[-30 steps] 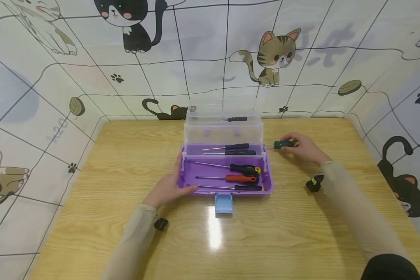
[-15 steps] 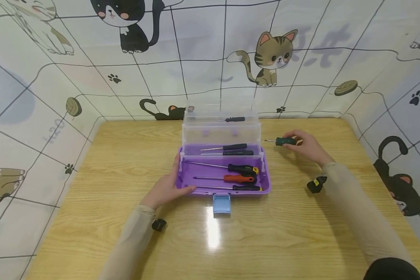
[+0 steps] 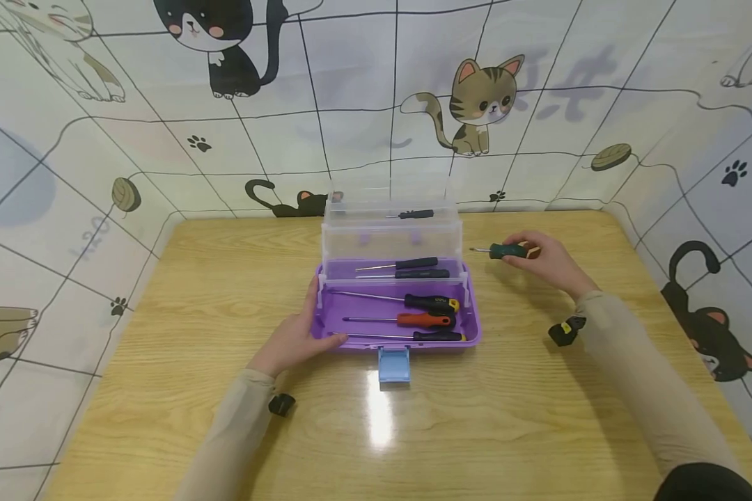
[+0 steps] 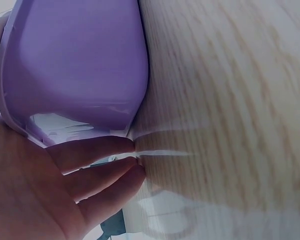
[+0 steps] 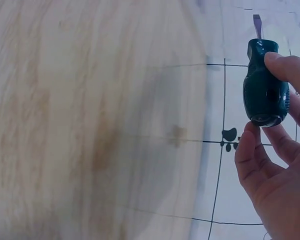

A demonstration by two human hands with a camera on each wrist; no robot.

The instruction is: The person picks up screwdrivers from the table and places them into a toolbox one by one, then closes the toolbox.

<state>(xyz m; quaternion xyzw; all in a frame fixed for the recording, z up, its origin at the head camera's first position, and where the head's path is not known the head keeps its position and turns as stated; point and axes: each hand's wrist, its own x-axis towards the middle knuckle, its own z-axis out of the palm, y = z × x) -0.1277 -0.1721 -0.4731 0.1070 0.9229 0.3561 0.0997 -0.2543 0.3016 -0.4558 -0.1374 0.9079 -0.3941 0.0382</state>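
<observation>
A stubby green-handled flat-blade screwdriver (image 3: 506,251) is pinched by the handle in my right hand (image 3: 554,264), to the right of the purple toolbox (image 3: 474,320). In the right wrist view, thumb and fingertips hold the dark green handle (image 5: 264,95), its short blade pointing up the frame. My left hand (image 3: 291,341) rests against the toolbox's left front corner, thumb on the front rim. Its fingers (image 4: 100,150) lie loosely extended by the purple wall in the left wrist view. Inside lie a red-handled screwdriver (image 3: 423,319) and several black-handled ones (image 3: 432,303).
The raised clear upper part (image 3: 391,240) of the toolbox bears several small black-handled screwdrivers (image 3: 416,263). A light-blue latch (image 3: 394,365) hangs at the front. The wooden table (image 3: 225,278) meets a cat-patterned backdrop (image 3: 363,139) behind and at both sides.
My right hand has raised the green screwdriver slightly and tilted it differently; its tip now shows apart from the toolbox. My left hand stays at the corner. The whole view has shifted slightly.
</observation>
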